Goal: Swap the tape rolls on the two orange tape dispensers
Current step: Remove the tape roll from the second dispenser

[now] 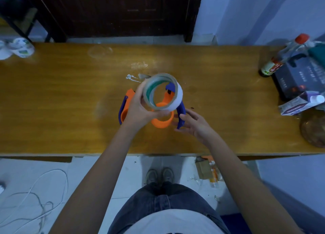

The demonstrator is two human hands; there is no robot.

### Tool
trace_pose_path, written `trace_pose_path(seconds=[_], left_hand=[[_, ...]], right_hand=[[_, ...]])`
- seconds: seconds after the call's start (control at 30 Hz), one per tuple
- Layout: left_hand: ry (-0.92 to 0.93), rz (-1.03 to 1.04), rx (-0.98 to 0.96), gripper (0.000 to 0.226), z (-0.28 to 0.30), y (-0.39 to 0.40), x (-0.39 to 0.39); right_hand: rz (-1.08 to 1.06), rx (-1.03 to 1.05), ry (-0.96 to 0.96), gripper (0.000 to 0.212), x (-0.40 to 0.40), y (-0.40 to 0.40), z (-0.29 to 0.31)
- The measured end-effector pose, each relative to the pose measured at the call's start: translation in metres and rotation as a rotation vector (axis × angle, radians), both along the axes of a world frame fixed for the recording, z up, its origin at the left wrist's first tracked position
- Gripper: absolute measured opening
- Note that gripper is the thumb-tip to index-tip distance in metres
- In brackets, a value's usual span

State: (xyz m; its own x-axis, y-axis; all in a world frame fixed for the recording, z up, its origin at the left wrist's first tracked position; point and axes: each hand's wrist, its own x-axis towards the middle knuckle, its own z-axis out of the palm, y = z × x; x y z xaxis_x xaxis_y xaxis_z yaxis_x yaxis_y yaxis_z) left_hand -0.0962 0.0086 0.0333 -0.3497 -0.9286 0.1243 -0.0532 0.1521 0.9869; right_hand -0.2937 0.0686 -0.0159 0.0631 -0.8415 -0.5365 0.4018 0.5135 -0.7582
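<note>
A: What do I have in my hands right now?

B: From my seat, my left hand (139, 107) is clamped on a tape roll (162, 92), thumb on the near rim and fingers (140, 89) curled over the left side of it. I hold it lifted off the table (61, 96), tilted so I look straight through its hole. It looks like two rolls held together, one with a pale brown core and a white one behind it, though I cannot tell for sure.

A: And the other hand?

B: My right hand (193, 124) is open, fingers spread, and grips nothing. Its fingertips are at the blue handle of the right dispenser (181, 114); whether they touch it I cannot tell.

A: Where are the dispensers, taking the roll as the mark?

B: The right dispenser lies on the table just below and to the right of the roll. Its orange hub (161, 122) sits bare directly under the roll, and part of its orange and blue head shows through the hole. The left dispenser (125, 105) lies just left of the roll, mostly hidden behind my left hand, so I cannot say whether it carries tape.

A: Anything else near the roll?

B: Just beyond it there are white smears (131, 78) on the table. Far right of it stand a bottle with a red cap (284, 54), a dark box (299, 77) and a small carton (299, 105). Far left of it, at the table's back corner, sit white containers (21, 48).
</note>
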Motion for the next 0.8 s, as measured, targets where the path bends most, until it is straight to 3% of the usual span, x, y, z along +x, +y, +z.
trace_pose_path(seconds=[0.17, 0.27, 0.33, 0.57, 0.7, 0.8], left_hand=[[0.150, 0.311, 0.360, 0.073, -0.009, -0.008, 0.007], [0.176, 0.284, 0.595, 0.078, -0.020, -0.006, 0.017], [0.188, 0.253, 0.650, 0.073, -0.024, -0.003, 0.018], [0.179, 0.230, 0.627, 0.084, -0.024, -0.002, 0.008], [0.051, 0.204, 0.496, 0.079, -0.024, -0.014, 0.006], [-0.109, 0.169, 0.374, 0.089, -0.024, -0.019, 0.003]], right_hand=[[-0.031, 0.017, -0.034, 0.053, 0.003, -0.005, -0.001], [-0.042, -0.002, -0.052, 0.040, 0.003, -0.009, 0.002], [-0.044, -0.004, -0.036, 0.026, 0.005, -0.012, 0.003], [-0.080, 0.060, -0.004, 0.021, 0.021, -0.023, 0.001], [-0.002, 0.080, 0.254, 0.021, 0.033, -0.026, -0.008], [0.009, 0.130, 0.400, 0.018, 0.044, -0.030, -0.015]])
